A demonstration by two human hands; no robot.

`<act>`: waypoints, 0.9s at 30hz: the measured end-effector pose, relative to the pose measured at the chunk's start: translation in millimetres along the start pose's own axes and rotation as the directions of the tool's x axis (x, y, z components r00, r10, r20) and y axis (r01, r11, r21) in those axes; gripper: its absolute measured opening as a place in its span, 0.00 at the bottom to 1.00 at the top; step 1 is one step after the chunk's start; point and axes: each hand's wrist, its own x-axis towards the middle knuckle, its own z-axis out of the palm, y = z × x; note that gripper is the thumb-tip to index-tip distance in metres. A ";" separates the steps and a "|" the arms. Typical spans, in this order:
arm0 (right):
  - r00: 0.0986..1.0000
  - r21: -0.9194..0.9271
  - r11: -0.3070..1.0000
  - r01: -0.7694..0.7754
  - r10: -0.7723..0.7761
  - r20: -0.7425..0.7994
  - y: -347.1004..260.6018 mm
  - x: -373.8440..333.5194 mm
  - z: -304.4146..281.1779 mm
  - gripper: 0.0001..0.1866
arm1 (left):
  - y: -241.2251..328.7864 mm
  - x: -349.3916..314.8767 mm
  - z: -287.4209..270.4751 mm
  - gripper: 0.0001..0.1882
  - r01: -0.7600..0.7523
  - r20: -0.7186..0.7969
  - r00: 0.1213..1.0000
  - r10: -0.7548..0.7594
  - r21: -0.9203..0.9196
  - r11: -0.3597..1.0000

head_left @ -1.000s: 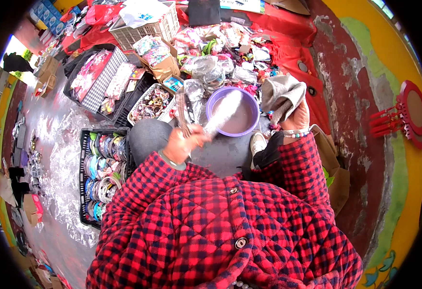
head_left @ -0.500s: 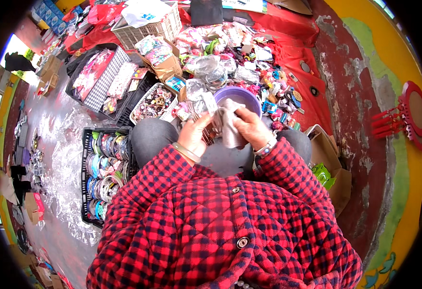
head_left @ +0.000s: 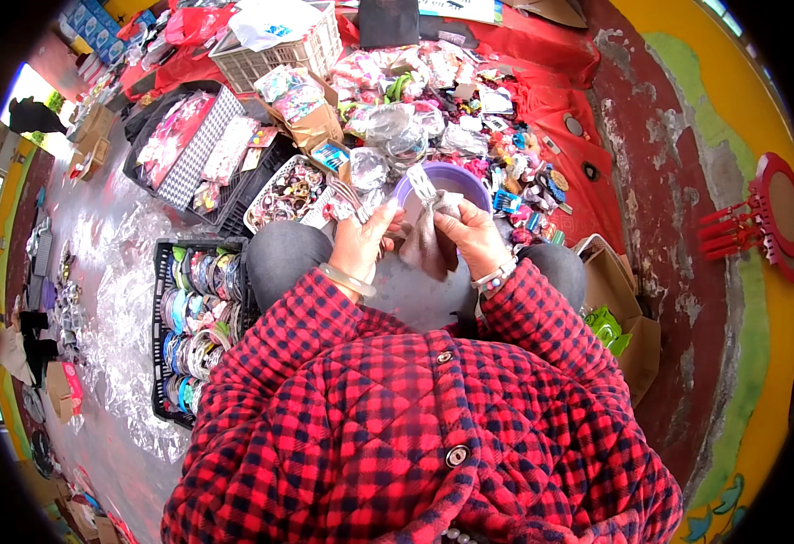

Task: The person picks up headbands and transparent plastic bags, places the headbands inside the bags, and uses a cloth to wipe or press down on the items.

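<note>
My left hand [head_left: 360, 248] is closed round a bundle of slim, striped, shiny pieces [head_left: 350, 196] whose ends stick up past the thumb; their kind is hard to make out. In my right hand [head_left: 472, 238] a greyish-brown cloth [head_left: 431, 243] is pinched and hangs down between my knees. A pale, flat, slotted piece [head_left: 421, 183] pokes up out of the cloth. Just beyond the hands stands a purple basin [head_left: 483, 186], partly hidden by the cloth and the right hand.
At my left knee sits a black crate [head_left: 158, 335] of headbands. Ahead are a white basket [head_left: 311, 218] of hair ties, a cardboard box [head_left: 324, 130] and a heap of bagged goods [head_left: 460, 136] on red cloth [head_left: 578, 100]. An open carton [head_left: 637, 340] stands at my right.
The cloth now hangs lower and looser from my right hand, and the pale slotted piece shows above it. My left hand has shifted slightly, with the striped bundle standing out more.
</note>
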 end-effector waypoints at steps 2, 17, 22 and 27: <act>0.998 -0.156 0.988 0.018 -0.009 0.055 2.6 -1.2 0.5 0.09 | 2.0 4.3 -3.9 0.17 0.014 -0.031 0.999 -0.012 0.047 0.999; 0.938 -0.536 0.803 0.262 -0.082 0.337 0.9 -6.2 2.9 0.12 | 32.6 2.9 5.8 0.06 0.293 0.182 0.954 -0.238 -0.405 0.866; 0.833 -0.643 0.581 0.498 -0.115 0.542 -8.5 -9.2 -0.4 0.10 | 45.8 7.1 -9.0 0.06 0.293 0.171 0.956 -0.240 -0.464 0.836; 0.671 -0.639 0.224 0.736 -0.365 0.645 -10.2 -3.9 3.0 0.07 | 56.4 10.6 -21.0 0.08 0.316 0.287 0.935 -0.207 -0.409 0.856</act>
